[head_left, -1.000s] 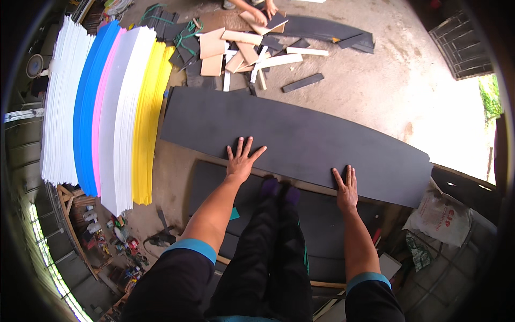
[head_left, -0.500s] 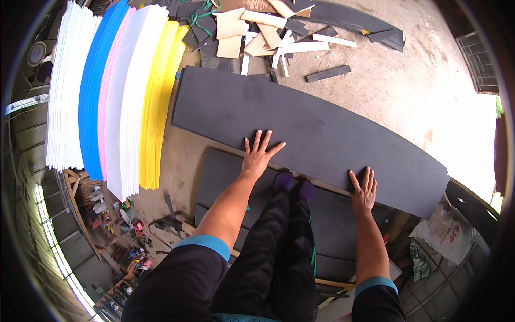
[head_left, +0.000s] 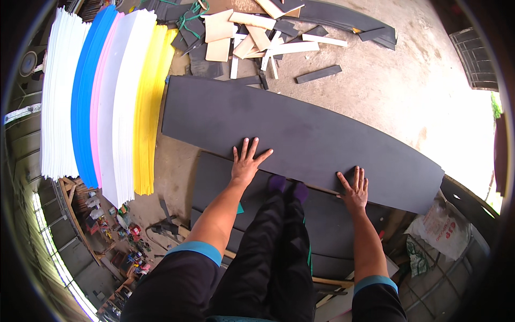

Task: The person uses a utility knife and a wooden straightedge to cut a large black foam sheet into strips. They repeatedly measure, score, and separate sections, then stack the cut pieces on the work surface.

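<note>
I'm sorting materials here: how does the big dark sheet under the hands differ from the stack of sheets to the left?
The dark sheet is a single charcoal-grey piece; the stack holds many white, blue, pink and yellow sheets. The dark sheet lies flat with the left hand and right hand on it; the stack goes untouched. Both are long and thin.

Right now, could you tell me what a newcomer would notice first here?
Probably the long dark sheet lying across the concrete floor, with the left hand and right hand spread flat on its near edge. Next, the stack of white, blue, pink and yellow sheets at left.
</note>
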